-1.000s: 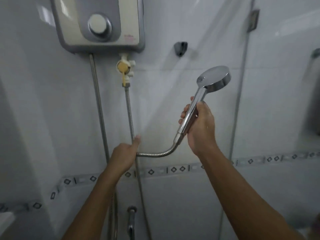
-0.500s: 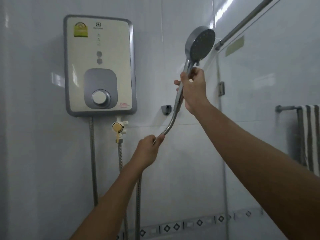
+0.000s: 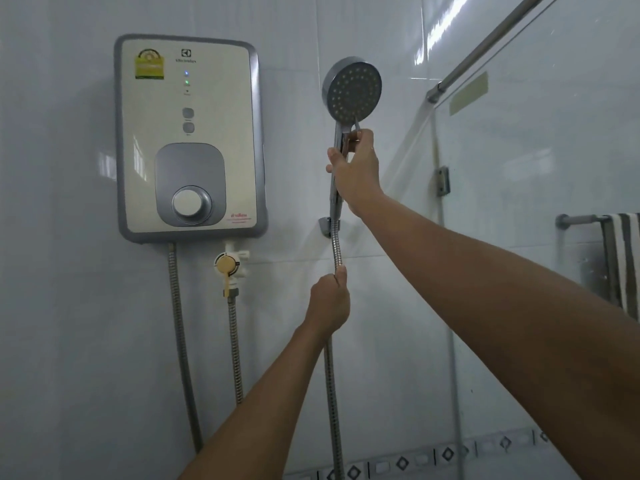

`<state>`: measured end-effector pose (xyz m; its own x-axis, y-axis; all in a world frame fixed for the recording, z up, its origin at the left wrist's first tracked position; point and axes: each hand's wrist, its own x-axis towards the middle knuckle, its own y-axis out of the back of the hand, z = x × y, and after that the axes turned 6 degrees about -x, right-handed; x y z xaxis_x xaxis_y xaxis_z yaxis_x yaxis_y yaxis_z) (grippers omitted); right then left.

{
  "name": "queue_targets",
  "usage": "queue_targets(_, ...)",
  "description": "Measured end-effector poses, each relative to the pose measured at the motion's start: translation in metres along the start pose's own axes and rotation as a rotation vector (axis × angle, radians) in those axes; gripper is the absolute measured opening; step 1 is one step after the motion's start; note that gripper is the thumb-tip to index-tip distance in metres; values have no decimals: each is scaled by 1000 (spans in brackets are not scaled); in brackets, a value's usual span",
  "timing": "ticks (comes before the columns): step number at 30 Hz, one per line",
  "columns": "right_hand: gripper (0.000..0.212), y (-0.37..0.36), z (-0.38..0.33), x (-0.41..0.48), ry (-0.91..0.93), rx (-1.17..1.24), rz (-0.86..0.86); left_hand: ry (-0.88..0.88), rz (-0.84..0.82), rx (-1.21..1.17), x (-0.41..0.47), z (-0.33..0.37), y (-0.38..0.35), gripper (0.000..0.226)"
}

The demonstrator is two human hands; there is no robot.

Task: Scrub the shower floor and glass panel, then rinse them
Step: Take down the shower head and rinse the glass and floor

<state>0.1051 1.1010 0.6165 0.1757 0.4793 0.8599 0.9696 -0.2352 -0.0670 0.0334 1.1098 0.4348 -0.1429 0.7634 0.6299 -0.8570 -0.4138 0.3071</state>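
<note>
Just above the centre of the view, the right hand [image 3: 353, 168] grips the chrome handle of the round, grey-faced shower head [image 3: 352, 90], fingers curled round the stem, and holds it upright with the nozzle face turned toward the camera. Directly below it, the left hand [image 3: 329, 304] is closed round the ribbed, flexible metal hose [image 3: 336, 249]. The hose runs straight up from this fist to the handle and hangs down past the left wrist. Between the two hands, just behind the hose, a small grey wall bracket [image 3: 324, 226] sits on the white tiles.

To the left of both hands hangs a cream and grey box-shaped water heater [image 3: 188, 136] with a round white dial. Under it is a yellow-handled valve [image 3: 227, 264], level with the gap between the hands. To the right of the right forearm stands the clear glass panel [image 3: 536, 150], with a metal hinge [image 3: 442, 181] on its edge and a slanting metal bar [image 3: 485, 46] above. Farther right, a grey-and-white striped towel [image 3: 623, 265] hangs on a grey rail [image 3: 578, 220]. Below the left forearm runs a tile border with a diamond pattern [image 3: 401, 463].
</note>
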Motion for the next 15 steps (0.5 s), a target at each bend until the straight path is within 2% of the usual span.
queue_targets(8, 40, -6, 18, -5, 38, -76, -21, 119, -60, -115, 6, -8, -8, 51)
queue_targets(15, 39, -10, 32, -13, -51, -57, -5, 115, -55, -22, -1, -24, -13, 48)
